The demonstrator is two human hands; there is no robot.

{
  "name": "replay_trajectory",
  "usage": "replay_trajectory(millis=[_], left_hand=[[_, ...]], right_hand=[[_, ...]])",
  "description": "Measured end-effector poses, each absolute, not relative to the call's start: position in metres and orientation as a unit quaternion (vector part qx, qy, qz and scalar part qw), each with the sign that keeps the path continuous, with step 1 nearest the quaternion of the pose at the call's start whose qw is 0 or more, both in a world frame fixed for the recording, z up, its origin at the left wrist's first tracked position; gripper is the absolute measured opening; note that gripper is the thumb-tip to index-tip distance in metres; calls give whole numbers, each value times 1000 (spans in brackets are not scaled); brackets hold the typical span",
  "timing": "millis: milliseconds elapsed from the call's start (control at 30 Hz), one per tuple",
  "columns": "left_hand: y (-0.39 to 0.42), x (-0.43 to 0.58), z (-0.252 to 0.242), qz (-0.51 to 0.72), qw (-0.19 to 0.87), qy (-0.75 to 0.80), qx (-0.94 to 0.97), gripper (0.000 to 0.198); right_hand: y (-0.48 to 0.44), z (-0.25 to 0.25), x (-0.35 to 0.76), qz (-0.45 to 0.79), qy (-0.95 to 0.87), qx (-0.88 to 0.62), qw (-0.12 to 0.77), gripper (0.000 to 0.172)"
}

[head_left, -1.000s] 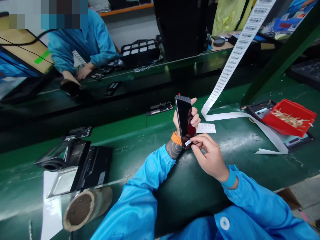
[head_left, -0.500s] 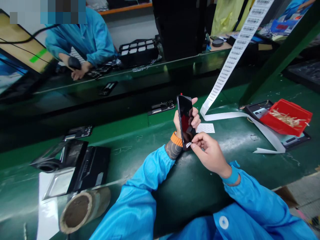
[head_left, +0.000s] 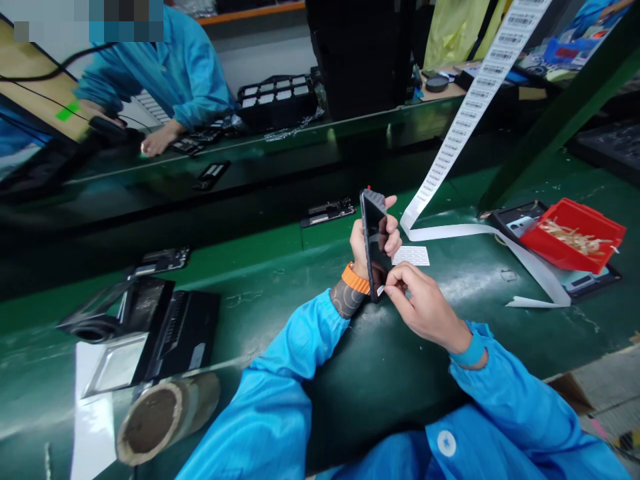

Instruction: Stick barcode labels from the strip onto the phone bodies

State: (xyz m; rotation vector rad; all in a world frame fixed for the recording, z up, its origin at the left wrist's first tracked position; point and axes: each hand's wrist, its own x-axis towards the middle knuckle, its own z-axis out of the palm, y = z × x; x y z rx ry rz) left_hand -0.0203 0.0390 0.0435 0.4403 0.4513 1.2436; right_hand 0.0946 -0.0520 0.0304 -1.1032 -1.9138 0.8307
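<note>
1. Left of centre, across the dark belt, we see a black compartment tray [head_left: 277, 100] with pale pieces in its cells. A co-worker's hand [head_left: 156, 142] rests further left.
2. At far right we find a red bin [head_left: 595, 230] holding a loose heap of thin tan slivers.
3. We note bare green bench [head_left: 280, 293] between the black machine [head_left: 150, 327] at left and the person's sleeves. A cardboard tube [head_left: 167, 417] lies at the near left edge. A label strip [head_left: 470, 113] hangs down to the bench right of the hands, with a label sheet [head_left: 413, 255] just behind them.
4. We see the left hand [head_left: 360, 247] wrapped around a phone [head_left: 376, 243], held upright above the bench.
5. Just right and below, the right hand [head_left: 425, 303] pinches thumb and forefinger narrowly on a white label [head_left: 381, 291] touching the phone's lower edge.
</note>
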Motion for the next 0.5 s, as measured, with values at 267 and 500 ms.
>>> replay_trajectory(millis=[267,500], left_hand=[[42,-24,43,582,756,204,222,58],[41,-21,44,544,784,200,221,63]], right_hand=[[-61,40,92,372,-719,-422,408,10],[-61,35,91,536,-583,-448,416,9]])
